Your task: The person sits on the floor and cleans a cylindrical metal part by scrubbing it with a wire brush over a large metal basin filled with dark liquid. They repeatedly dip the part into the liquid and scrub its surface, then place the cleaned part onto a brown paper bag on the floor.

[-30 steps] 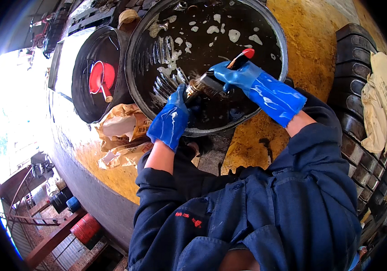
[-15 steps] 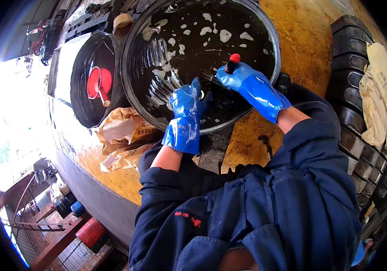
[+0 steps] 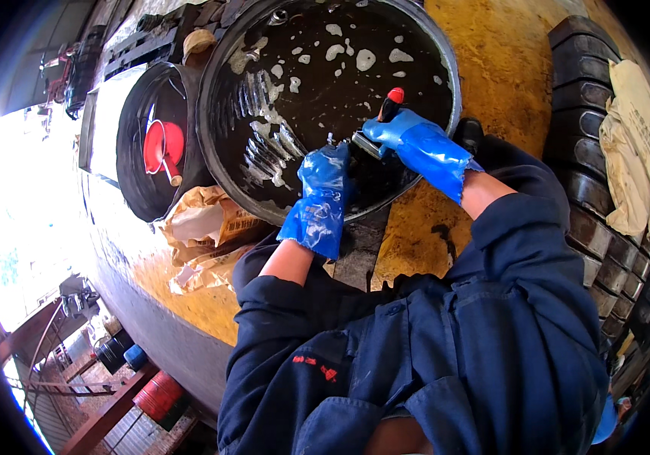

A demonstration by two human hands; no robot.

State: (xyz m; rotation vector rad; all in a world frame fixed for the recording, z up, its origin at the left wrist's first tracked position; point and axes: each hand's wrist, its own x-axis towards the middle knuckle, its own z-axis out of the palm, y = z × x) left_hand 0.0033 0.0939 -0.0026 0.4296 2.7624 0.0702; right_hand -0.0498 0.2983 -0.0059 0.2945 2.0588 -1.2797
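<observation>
The right hand (image 3: 404, 136), in a blue rubber glove, is clamping its grip around a red-tipped, dark-handled brush (image 3: 387, 110). The brush's long axis is running up and away from the grip, over the large round black basin of dark foamy liquid (image 3: 325, 83). The left hand (image 3: 321, 193) is closing on something small just left of it; I cannot tell what.

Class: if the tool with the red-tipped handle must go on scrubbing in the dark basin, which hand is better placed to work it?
Right. The right hand already grips the tool over the basin; the left hand is lower, near the rim.
</observation>
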